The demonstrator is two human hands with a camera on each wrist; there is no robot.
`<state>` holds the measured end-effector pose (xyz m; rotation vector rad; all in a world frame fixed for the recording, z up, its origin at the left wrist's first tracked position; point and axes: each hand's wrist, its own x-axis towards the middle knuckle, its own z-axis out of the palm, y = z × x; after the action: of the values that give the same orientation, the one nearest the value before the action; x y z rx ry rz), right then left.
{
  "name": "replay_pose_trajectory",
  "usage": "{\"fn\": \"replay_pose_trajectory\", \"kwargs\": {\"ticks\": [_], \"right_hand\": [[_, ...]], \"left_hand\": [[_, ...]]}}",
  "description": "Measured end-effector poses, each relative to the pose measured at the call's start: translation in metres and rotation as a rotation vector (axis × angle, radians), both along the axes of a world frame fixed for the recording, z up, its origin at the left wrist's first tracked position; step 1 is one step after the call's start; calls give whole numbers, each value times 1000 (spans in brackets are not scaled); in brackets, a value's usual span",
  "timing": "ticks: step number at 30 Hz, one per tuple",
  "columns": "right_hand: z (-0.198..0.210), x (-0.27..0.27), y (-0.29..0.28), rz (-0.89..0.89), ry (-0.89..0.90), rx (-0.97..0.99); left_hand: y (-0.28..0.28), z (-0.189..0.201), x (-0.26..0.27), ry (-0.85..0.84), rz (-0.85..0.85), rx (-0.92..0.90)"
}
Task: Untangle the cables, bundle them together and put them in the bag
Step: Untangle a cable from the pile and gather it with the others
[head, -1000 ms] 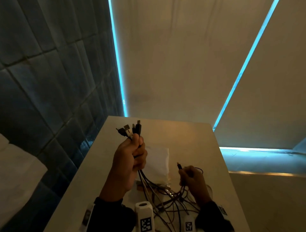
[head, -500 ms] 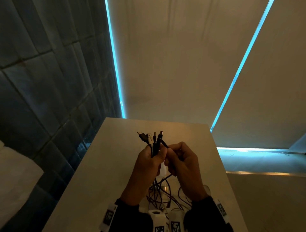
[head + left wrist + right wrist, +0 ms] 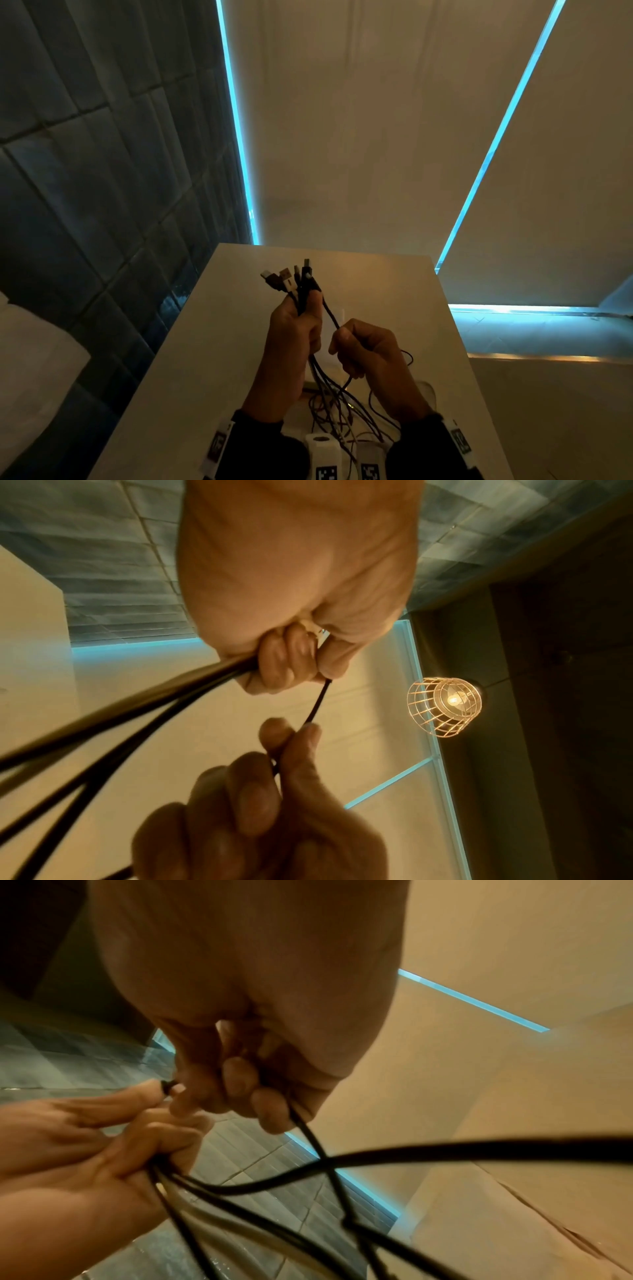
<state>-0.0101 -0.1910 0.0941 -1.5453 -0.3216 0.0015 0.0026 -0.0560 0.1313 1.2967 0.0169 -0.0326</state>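
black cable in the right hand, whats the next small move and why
Probably slide the right hand down the black cable, away from the left hand. Its plug end already sits in the left hand's plug bunch, while the rest is in the tangle on the table.

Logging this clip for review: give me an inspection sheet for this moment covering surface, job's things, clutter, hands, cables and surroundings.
Surface: pale table, far end bare.
Job's things: cables gathered in a bunch, plugs fanned above the fist; white bag mostly hidden behind the hands.
Clutter: nothing seen.
Hands: left hand grips the bunch; right hand pinches one thin black cable running out of the bunch.
Cables: loose lengths hang tangled onto the table.
Surroundings: dark tiled wall, blue light strips, caged lamp.
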Motion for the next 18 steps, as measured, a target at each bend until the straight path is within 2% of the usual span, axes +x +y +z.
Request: {"fn": "replay_pose_trajectory", "kwargs": {"ticks": [4, 8, 14, 18], "right_hand": [[6, 2, 6, 1, -53, -62], [6, 4, 5, 8, -72, -129], [-9, 6, -1, 18, -56, -185], [-24, 8, -4, 20, 11, -222]], "left_hand": [[-3, -3, -1, 7, -10, 113], [-2, -4, 0, 26, 23, 74], [3, -4, 4, 17, 90, -178], [5, -4, 5, 39, 46, -324]]}}
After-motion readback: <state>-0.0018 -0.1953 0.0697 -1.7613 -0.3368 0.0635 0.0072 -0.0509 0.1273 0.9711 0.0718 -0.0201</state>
